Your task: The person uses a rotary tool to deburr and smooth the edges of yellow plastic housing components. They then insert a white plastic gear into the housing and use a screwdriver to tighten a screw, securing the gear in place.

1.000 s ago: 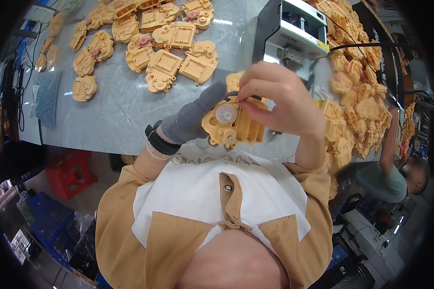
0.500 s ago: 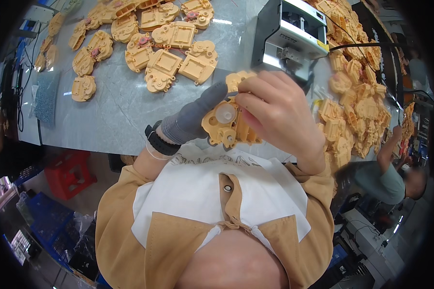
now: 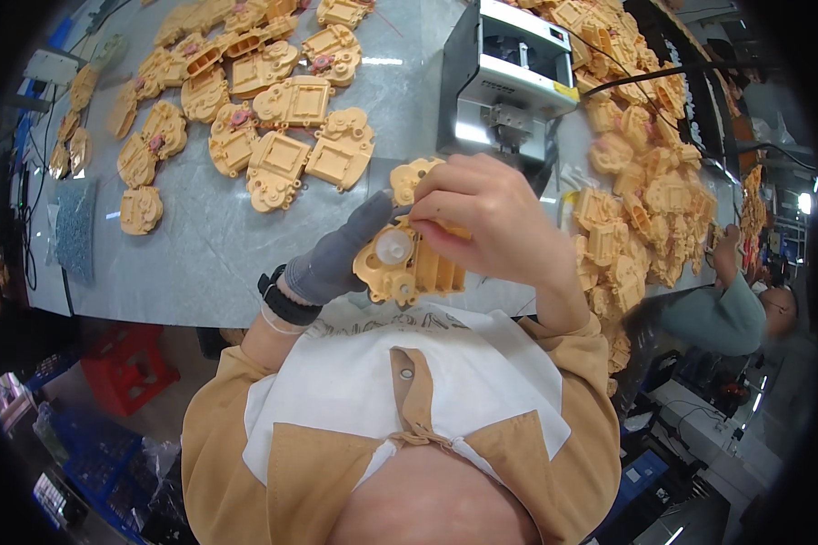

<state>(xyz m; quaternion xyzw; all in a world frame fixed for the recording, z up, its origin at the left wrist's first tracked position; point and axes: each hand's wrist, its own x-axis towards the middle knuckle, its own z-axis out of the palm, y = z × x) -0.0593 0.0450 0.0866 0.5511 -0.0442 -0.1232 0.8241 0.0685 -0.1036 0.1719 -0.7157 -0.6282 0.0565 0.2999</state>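
My left hand (image 3: 344, 250), in a grey glove, grips a yellow plastic housing (image 3: 427, 272) by its left side, above the table's near edge. A round, whitish, translucent disc (image 3: 393, 245) sits in the housing's left part. Over the housing's upper part, my bare right hand (image 3: 495, 213) has its thumb and fingertips pinched together close to the left thumb. Whatever is between those right fingertips is too small or hidden to make out. The right fingers cover part of the housing's middle.
Similar yellow housings (image 3: 277, 168) lie spread on the grey table (image 3: 191, 272) at the far left. A black and silver machine (image 3: 509, 82) stands beyond my right hand. A big heap of yellow parts (image 3: 645, 200) fills the right side. A co-worker (image 3: 727, 313) is at far right.
The whole scene has shifted left and somewhat down as my view turned. Both hands keep nearly the same pose on the housing, the right one still pinched over it.
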